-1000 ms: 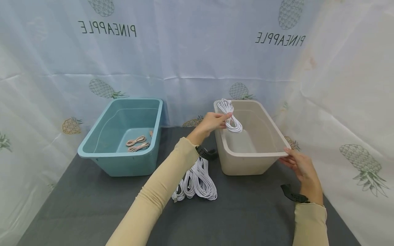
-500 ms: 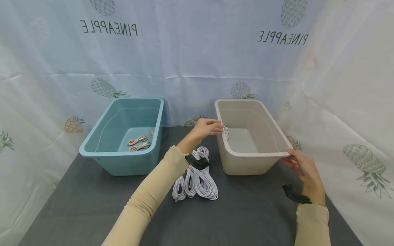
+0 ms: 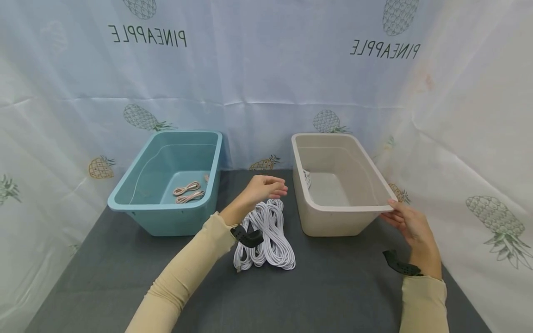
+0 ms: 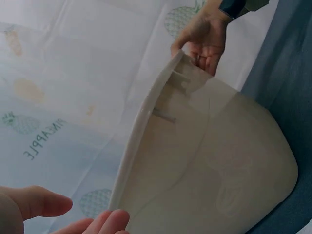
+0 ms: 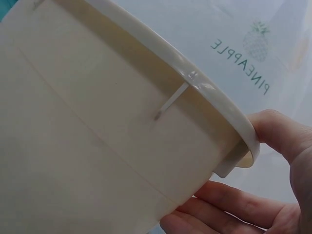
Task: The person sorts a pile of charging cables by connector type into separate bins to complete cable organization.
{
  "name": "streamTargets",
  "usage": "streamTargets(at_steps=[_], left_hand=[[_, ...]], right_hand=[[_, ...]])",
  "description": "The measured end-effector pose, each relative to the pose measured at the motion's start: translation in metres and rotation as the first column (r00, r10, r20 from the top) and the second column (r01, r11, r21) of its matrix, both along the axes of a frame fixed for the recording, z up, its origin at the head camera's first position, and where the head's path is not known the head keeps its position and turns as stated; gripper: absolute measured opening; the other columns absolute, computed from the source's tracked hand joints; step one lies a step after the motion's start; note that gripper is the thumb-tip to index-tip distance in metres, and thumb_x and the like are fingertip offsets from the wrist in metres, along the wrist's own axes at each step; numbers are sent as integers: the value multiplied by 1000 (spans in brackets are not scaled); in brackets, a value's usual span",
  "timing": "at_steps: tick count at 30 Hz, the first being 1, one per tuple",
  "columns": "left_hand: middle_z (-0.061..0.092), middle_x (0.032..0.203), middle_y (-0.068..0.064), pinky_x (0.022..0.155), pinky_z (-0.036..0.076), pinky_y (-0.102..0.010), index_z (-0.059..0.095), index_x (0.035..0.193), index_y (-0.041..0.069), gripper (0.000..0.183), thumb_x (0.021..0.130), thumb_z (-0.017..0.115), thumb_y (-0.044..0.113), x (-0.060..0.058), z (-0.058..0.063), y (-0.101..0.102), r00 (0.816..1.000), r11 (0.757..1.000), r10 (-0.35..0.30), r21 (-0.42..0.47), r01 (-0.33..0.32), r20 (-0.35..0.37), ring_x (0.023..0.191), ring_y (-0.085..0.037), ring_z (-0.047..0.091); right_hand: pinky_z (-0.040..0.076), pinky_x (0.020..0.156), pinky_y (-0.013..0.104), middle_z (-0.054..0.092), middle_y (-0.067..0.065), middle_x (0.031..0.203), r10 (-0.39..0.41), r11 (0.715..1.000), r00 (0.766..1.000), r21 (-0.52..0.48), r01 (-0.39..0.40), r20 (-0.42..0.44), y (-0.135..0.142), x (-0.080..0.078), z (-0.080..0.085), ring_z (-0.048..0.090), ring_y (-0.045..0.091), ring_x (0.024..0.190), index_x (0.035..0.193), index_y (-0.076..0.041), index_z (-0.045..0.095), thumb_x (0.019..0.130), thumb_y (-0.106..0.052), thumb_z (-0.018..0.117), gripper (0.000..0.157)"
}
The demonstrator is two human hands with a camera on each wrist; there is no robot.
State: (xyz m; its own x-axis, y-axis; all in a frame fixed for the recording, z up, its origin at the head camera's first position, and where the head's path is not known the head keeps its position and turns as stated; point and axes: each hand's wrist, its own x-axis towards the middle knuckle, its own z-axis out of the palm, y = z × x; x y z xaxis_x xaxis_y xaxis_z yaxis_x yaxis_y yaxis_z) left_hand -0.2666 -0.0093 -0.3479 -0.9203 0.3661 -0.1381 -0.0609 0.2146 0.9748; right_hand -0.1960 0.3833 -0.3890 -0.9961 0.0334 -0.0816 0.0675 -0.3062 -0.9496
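My left hand (image 3: 263, 189) hovers over the far end of several bundled white cables (image 3: 275, 240) on the dark table, fingers loosely extended and holding nothing. Just right of it stands a beige bin (image 3: 333, 222), with part of a white cable bundle (image 3: 307, 178) showing inside along its left wall. At the bin's near right corner, my right hand (image 3: 412, 229) grips the rim, thumb on top and fingers underneath. The right wrist view shows that thumb (image 5: 278, 129) on the rim, with the other fingers against the outer wall.
To the left is a teal bin (image 3: 166, 217) with a few pinkish cables (image 3: 187, 188) on its floor. A pineapple-print curtain (image 3: 258, 69) hangs behind and at both sides. The dark cloth-covered table (image 3: 325, 286) stretches toward me.
My left hand has let go of a white cable bundle inside the beige bin. It has drawn back left and nearer over the bundles on the table. My right hand stays on the rim.
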Motion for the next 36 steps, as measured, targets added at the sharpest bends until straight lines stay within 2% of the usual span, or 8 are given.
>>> streamTargets(at_steps=[5, 13, 21, 26, 36], left_hand=[[67, 123, -20, 100, 54, -40, 57, 130, 1, 36, 99, 54, 19, 9, -3, -12, 1000, 1000, -6, -16, 6, -9, 113, -29, 67], [66, 123, -23, 101, 53, -43, 57, 129, -1, 36, 99, 53, 18, 19, -17, -28, 1000, 999, -2, -37, 2, -4, 111, -29, 68], [69, 116, -23, 87, 60, -33, 60, 125, -6, 34, 98, 55, 16, 28, -38, -40, 1000, 996, 27, -91, -27, 0, 100, -27, 72], [70, 112, -25, 85, 61, -36, 59, 123, -9, 36, 98, 54, 16, 34, -51, -45, 1000, 993, 13, -117, -13, -4, 97, -27, 73], [69, 110, -28, 87, 60, -39, 61, 118, -13, 35, 97, 53, 13, 41, -79, -54, 997, 995, 0, -104, 7, 72, 100, -33, 71]], right_hand=[[62, 70, 24, 75, -3, 86, 11, 1000, 1000, -21, -11, -14, 0, 1, 1, 74, 11, 77, 89, -16, 75, 97, -5, 52, 26], [62, 70, 24, 75, -3, 86, 15, 1000, 1000, -27, -16, -10, 2, 2, 3, 74, 12, 78, 90, -16, 74, 97, -5, 51, 27], [62, 70, 25, 75, -3, 87, 13, 1000, 1000, -22, -13, -5, 2, 1, 3, 74, 11, 77, 89, -16, 74, 97, -5, 52, 26], [62, 71, 25, 75, -3, 88, 14, 1000, 1000, -20, -14, -6, 2, 1, 1, 74, 12, 78, 90, -16, 74, 97, -4, 51, 27], [62, 70, 25, 74, -4, 89, 7, 1000, 1000, -8, -7, 10, 1, -1, 0, 74, 11, 78, 91, -17, 74, 97, -6, 53, 25]])
